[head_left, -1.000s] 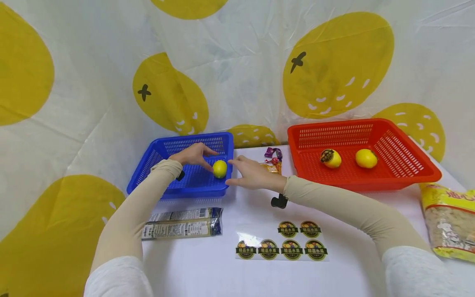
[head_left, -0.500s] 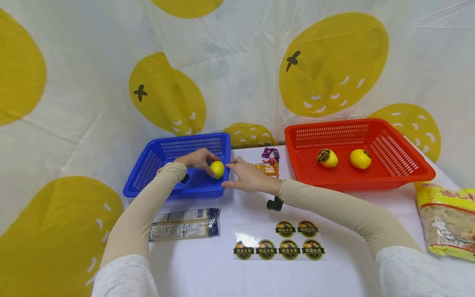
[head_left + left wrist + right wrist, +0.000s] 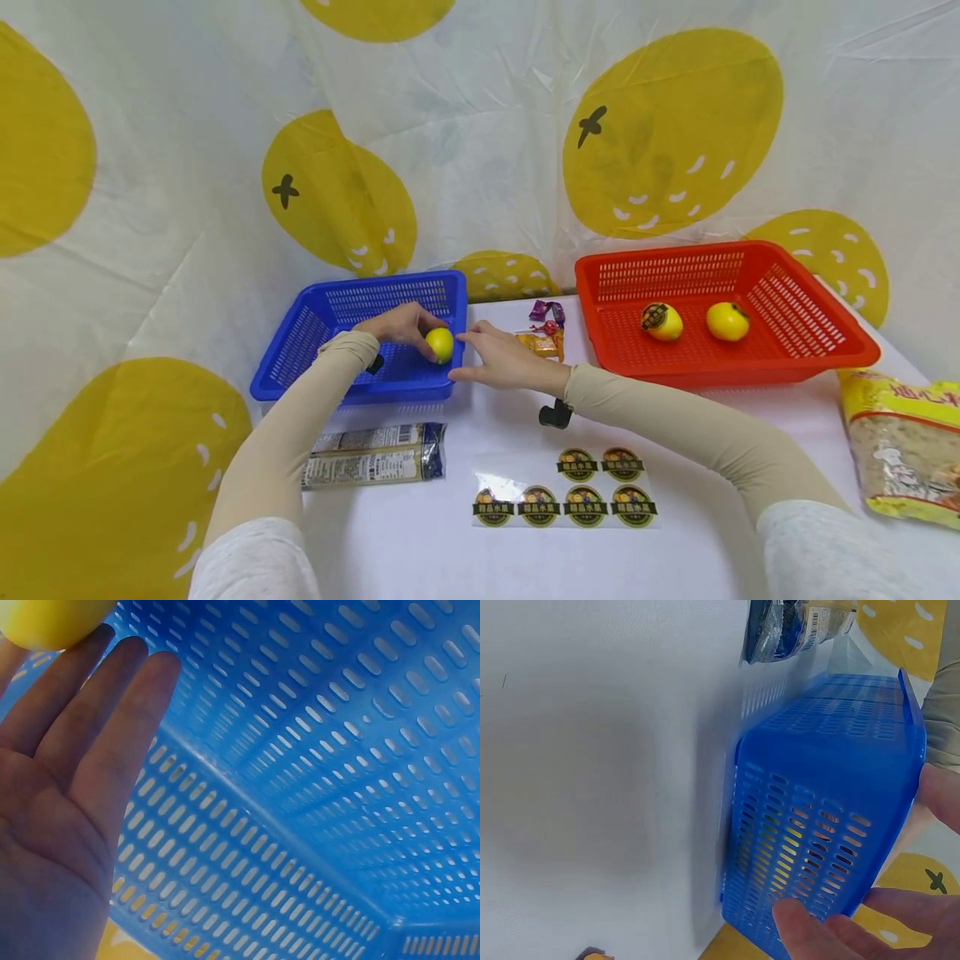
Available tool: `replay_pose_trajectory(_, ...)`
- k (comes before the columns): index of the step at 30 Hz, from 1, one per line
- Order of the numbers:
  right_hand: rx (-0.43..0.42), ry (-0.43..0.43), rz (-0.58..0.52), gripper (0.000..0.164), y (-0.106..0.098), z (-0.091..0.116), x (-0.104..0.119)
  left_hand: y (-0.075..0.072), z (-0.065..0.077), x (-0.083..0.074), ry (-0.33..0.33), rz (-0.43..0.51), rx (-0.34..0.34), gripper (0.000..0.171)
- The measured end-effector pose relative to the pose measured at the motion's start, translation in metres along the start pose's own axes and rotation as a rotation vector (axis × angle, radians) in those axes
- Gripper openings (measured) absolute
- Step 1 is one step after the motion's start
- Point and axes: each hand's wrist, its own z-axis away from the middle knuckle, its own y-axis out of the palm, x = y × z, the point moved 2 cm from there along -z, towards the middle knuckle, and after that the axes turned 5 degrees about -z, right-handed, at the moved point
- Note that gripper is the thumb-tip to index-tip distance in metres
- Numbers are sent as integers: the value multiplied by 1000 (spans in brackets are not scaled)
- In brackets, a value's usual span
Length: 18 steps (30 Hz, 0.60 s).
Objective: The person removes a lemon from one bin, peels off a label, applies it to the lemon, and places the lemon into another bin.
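My left hand (image 3: pixel 405 323) reaches into the blue plastic basket (image 3: pixel 360 385) from above. Between thumb and fingertips it holds a round yellow fruit (image 3: pixel 440 345) near the basket's right wall. In the left wrist view the same fruit (image 3: pixel 52 619) shows at the top left, by the fingertips; the other fingers (image 3: pixel 124 727) are nearly straight. My right hand (image 3: pixel 502 357) is at the outside of the basket's right end, thumb and fingers spread. The right wrist view shows its thumb (image 3: pixel 941 791) at the rim and a fingertip (image 3: pixel 791 915) against the slotted wall.
A red basket (image 3: pixel 731 374) with two yellow fruits (image 3: pixel 727 322), one bearing a dark label, stands right. Wrapped sweets (image 3: pixel 546 343) lie between the baskets. A sheet of round stickers (image 3: pixel 564 506), a long clear packet (image 3: pixel 375 462) and a yellow-topped bag (image 3: pixel 903 446) lie nearer.
My left hand has moved slightly right and its fingers have come round the fruit. The right hand stays at the basket's end. The whole head view has shifted a little.
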Motion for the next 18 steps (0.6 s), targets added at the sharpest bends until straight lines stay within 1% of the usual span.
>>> replay_pose_trajectory(4, 2, -1, -9, 79, 1, 0, -1, 1, -1, 0, -10, -6, 2, 65)
replay_pose_trajectory(10, 3, -6, -5, 79, 2, -1, -2, 3, -2, 0, -3, 7, -4, 66)
replay_pose_trajectory(18, -1, -3, -6, 79, 3, -2, -3, 2, -2, -1, -17, -17, -21, 66)
